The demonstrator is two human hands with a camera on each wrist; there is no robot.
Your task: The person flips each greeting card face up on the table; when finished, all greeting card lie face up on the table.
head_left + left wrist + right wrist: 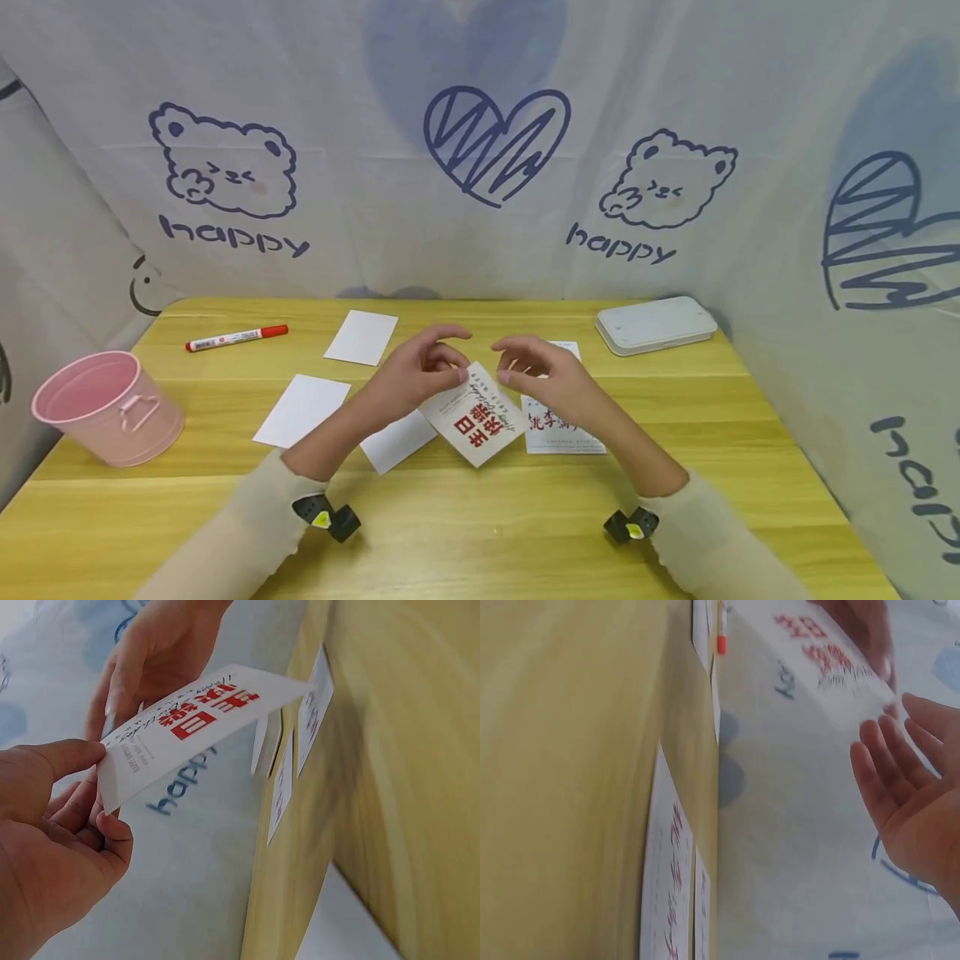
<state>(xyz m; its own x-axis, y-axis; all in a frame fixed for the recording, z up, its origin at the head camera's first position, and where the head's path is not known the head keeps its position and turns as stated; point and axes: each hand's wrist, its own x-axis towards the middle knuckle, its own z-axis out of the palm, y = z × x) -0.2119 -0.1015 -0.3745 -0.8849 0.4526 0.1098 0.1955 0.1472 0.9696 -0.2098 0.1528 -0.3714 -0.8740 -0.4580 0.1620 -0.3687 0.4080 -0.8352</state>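
Observation:
A white greeting card point(474, 423) with large red Chinese characters and black script is held above the table, tilted. My left hand point(408, 371) pinches it by one corner between thumb and fingers, as the left wrist view shows. My right hand point(555, 379) is at the card's other side, its fingers loosely bent and holding nothing. In the right wrist view a small gap shows between the right fingers point(889, 769) and the card. Beneath the right hand lies a card with red writing point(566, 437), and a second printed card point(567, 347) is partly hidden behind that hand.
Blank white cards lie at the back point(362, 337), at the left point(303, 410) and partly under the left forearm point(397, 443). A red marker point(236, 337) and a pink bucket point(161, 417) are on the left. A white case point(656, 325) sits back right. Printed cloth hangs behind.

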